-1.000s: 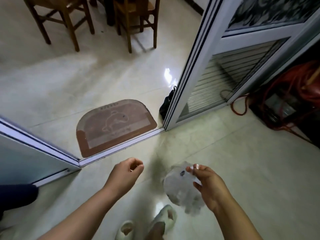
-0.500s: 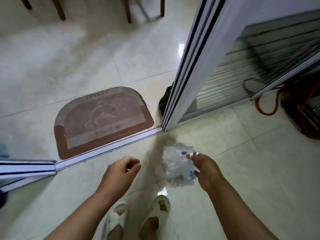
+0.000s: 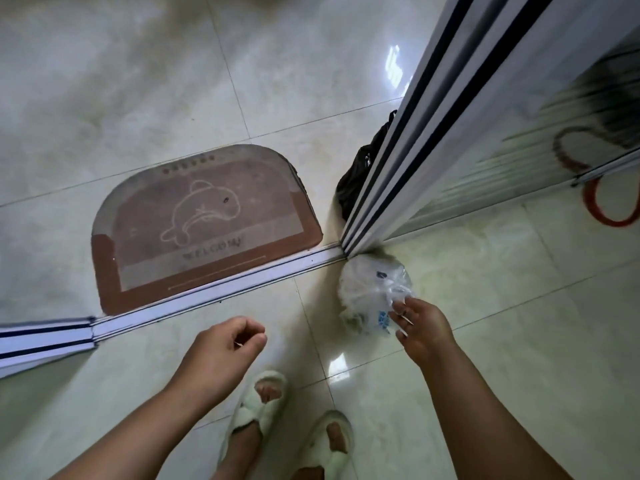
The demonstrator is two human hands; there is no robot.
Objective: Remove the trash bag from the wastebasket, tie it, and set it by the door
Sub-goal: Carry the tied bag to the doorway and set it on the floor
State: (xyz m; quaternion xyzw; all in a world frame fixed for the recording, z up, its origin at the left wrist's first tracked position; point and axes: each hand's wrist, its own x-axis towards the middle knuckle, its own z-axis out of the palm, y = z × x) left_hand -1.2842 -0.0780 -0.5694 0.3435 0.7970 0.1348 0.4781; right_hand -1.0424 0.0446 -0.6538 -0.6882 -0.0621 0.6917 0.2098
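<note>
Trash bag [image 3: 372,292], clear and crumpled with blue print showing through, sits low against the foot of the sliding door frame [image 3: 412,157], at the end of the floor track [image 3: 221,282]. Whether it rests on the tiled floor [image 3: 502,306] we cannot tell. Our right hand [image 3: 420,329] pinches its near edge between fingertips and thumb. Our left hand [image 3: 221,348] is loosely curled on nothing, well apart from the bag. Beyond the track lies a brown dolphin doormat [image 3: 204,223]; a black bag [image 3: 360,171] sits behind the frame. Pale slippers [image 3: 259,403] show below.
</note>
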